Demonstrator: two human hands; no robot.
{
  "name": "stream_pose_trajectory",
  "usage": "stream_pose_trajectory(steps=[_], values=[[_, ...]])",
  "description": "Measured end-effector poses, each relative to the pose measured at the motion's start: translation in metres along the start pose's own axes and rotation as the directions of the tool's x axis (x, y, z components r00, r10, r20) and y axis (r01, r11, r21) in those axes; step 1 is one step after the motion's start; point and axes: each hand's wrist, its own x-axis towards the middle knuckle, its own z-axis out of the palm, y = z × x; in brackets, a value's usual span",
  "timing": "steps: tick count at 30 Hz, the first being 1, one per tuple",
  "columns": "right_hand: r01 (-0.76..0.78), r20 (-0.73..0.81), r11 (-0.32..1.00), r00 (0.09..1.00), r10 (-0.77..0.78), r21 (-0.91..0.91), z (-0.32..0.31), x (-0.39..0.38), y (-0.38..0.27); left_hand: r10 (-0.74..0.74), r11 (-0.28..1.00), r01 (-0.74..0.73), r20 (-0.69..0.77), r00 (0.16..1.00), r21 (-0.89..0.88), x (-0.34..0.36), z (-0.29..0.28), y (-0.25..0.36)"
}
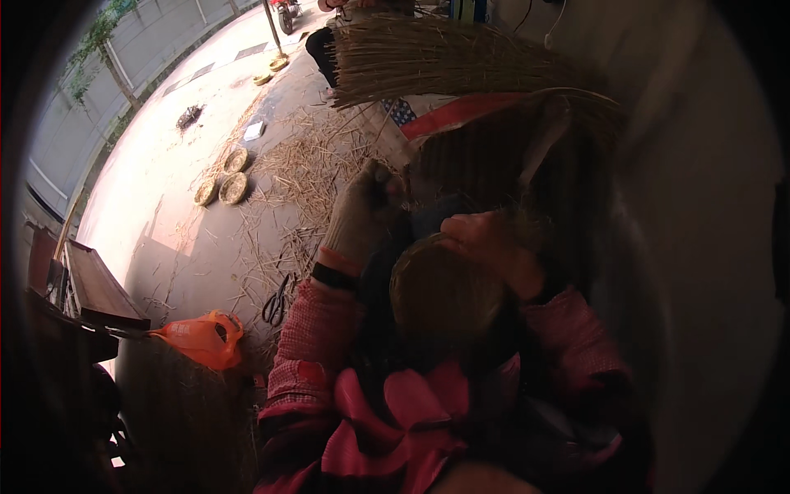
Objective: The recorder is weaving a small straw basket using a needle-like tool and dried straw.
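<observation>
A small round woven straw basket [440, 288] rests in my lap, dim in the shade. My right hand [490, 243] is closed over its upper right rim, the fingers bent across the edge. To the left, apart from the basket, my left hand [362, 206] wears a pale knitted glove and is raised with its fingers curled in. Whatever the left fingers pinch is too dark to make out. Loose straw [309, 169] lies on the floor beyond the left hand. A pair of dark-handled scissors [276, 306] lies beside my left forearm.
A large straw bundle [444, 62] lies ahead, near a partly seen person [322, 58]. Several woven baskets [234, 188] sit on the floor at left. An orange plastic bag [202, 339] hangs by a wooden board [99, 280]. A wall [708, 247] runs along the right.
</observation>
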Motion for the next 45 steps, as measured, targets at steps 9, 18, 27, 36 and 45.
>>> stream_pose_trajectory(steps=[9, 18, 27, 36, 45], values=[[-0.081, -0.098, 0.995, 0.991, 0.086, 0.059, 0.004, -0.019, 0.003, 0.215, 0.726, -0.140, -0.030, 0.976, 0.673, -0.028, -0.054, 0.043], [-0.145, -0.088, 0.989, 0.986, 0.142, -0.027, 0.002, -0.021, -0.007, 0.082, -0.313, -0.258, 0.297, 0.951, 0.914, -0.097, 0.040, -0.029], [-0.039, -0.029, 0.999, 0.999, 0.038, -0.029, -0.023, -0.019, 0.007, 0.051, -0.204, -0.178, 0.193, 0.980, 0.963, -0.094, 0.039, -0.020], [-0.303, -0.116, 0.948, 0.949, 0.292, -0.097, -0.003, -0.042, -0.009, 0.121, -0.090, -0.212, 0.222, 0.968, 0.973, -0.095, 0.024, -0.030], [-0.324, -0.071, 0.941, 0.945, 0.319, -0.097, 0.005, -0.037, -0.002, 0.334, 0.823, -0.014, -0.463, 0.821, 0.568, -0.130, -0.086, 0.055]])
